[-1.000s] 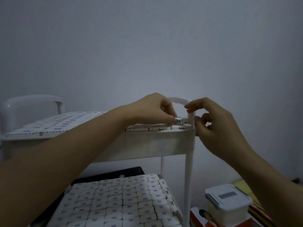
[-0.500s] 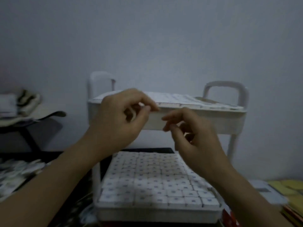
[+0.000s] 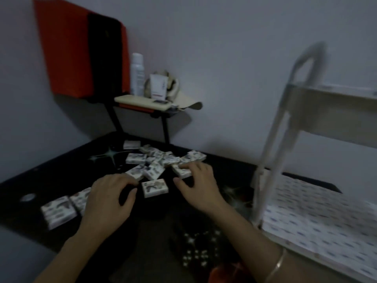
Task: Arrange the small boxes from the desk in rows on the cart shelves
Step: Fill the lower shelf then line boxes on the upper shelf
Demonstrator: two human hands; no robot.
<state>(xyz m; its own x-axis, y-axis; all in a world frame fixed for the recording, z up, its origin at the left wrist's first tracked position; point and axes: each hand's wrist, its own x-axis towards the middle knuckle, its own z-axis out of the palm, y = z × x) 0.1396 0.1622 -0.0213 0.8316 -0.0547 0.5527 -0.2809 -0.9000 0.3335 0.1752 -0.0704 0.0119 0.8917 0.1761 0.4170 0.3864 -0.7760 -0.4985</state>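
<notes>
Small boxes (image 3: 159, 160) lie in a loose heap on the dark surface (image 3: 61, 170), toward its back edge near the wall. More lie apart from the heap: one single box (image 3: 155, 187) sits alone between the two hands, and a short run of stacked boxes (image 3: 59, 211) sits at the near left.

Left hand (image 3: 110, 199): palm down, low over the surface, fingers loosely bent with their tips close to the near edge of the heap. Cannot tell whether they touch a box.

Right hand (image 3: 199, 186): palm down, fingers spread, thumb held out to the side. Its fingertips rest on top of one box (image 3: 181, 172) at the right edge of the heap. A thin bracelet (image 3: 277, 264) circles that forearm.

Cart (image 3: 273, 160) stands just to the right of the surface, white, blurred in view. Its lower shelf (image 3: 318, 217) is covered with boxes packed in straight rows. The upper shelf (image 3: 330, 111) shows only its side wall from here; a looped handle (image 3: 306, 58) rises above it.

Behind the heap, a small stand (image 3: 142, 102) carries a white bottle (image 3: 137, 74) and a white tube (image 3: 158, 85). A red-and-black panel (image 3: 81, 50) sits against the wall at upper left. A small round disc (image 3: 28, 197) lies at the left of the surface.
</notes>
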